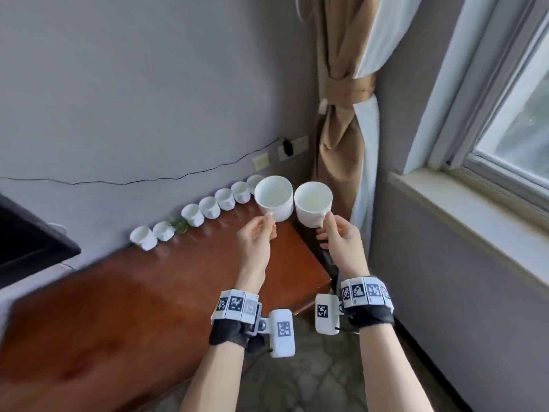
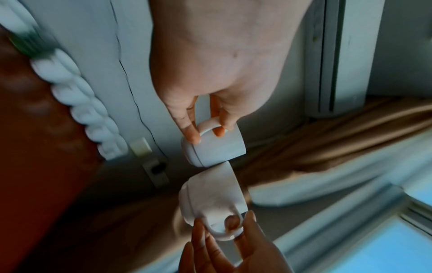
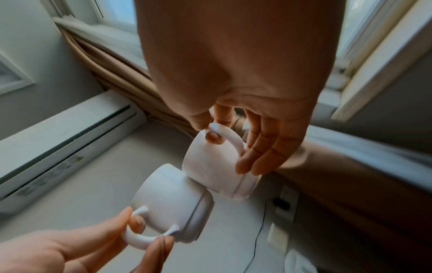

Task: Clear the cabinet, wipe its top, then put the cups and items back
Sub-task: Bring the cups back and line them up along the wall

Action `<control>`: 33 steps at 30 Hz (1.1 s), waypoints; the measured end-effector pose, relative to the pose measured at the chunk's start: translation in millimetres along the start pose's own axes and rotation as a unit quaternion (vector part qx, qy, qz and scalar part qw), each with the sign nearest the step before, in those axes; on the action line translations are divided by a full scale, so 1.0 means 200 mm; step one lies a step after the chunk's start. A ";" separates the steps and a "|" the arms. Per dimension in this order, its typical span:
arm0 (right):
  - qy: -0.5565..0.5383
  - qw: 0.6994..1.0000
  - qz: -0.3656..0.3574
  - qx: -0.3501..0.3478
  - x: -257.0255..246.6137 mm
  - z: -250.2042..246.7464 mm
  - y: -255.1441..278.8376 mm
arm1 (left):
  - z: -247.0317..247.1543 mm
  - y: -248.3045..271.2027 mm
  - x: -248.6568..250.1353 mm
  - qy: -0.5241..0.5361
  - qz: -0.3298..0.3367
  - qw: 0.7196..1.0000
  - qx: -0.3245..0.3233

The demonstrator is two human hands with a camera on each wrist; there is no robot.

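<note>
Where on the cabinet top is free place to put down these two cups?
The cabinet top is bare in front of the row of white cups, out to its front edge. It is crowded only along the wall, where that row and a green item stand.

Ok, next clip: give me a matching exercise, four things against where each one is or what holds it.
Things:
1. left cup
2. right cup
3. row of small cups
4. tan curtain

Places:
A. tied back in the corner by the window
B. along the wall on the cabinet top
C. held by its handle in the left hand
D. held by its handle in the right hand

Pairs: 1-C, 2-D, 3-B, 4-A
</note>
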State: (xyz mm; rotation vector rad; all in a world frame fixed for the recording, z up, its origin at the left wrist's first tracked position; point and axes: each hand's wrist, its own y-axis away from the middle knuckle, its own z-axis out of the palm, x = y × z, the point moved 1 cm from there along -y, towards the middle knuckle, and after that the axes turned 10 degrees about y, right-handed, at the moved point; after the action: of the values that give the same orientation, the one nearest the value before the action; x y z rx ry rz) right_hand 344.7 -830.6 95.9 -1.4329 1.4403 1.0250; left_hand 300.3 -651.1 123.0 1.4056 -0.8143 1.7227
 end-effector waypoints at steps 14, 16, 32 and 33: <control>0.006 0.961 -0.058 -0.269 -0.26 1.41 0.11 | -1.30 -0.11 0.07 -0.020 -0.005 0.956 0.293; -0.001 0.952 -0.065 -0.300 -0.31 1.60 0.08 | -1.44 -0.14 0.08 -0.027 -0.007 0.944 0.329; 0.016 0.913 -0.039 -0.406 -0.48 2.64 -0.19 | -2.17 -0.55 0.07 -0.032 -0.054 0.868 0.492; 0.020 0.913 -0.024 -0.407 -0.46 2.68 -0.18 | -2.22 -0.57 0.05 -0.033 -0.065 0.868 0.492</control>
State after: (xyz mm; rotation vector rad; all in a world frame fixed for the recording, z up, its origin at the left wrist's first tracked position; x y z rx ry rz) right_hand 388.8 -292.2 16.2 -2.0541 1.0135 1.6822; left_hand 174.3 -216.8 48.1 2.0971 0.2323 2.0762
